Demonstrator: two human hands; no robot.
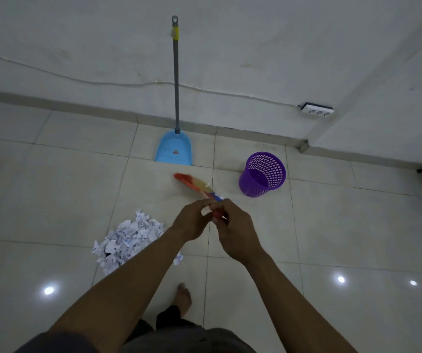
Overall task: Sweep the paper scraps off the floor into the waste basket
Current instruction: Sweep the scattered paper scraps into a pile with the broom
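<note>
A heap of white paper scraps point(128, 238) lies on the tiled floor, left of my arms. Both hands meet in front of me on the handle of a small broom point(194, 183) with a red and yellow head that points away toward the dustpan. My right hand point(233, 225) grips the handle. My left hand point(192, 220) pinches it from the left. A purple mesh waste basket point(263, 174) stands upright to the right of the broom. A blue dustpan point(174, 151) with a long grey handle leans against the wall.
A wall runs along the back, and a second wall juts out at the right. A white power strip point(317, 109) with its cable is fixed to the wall. My bare foot point(183, 298) stands below the hands.
</note>
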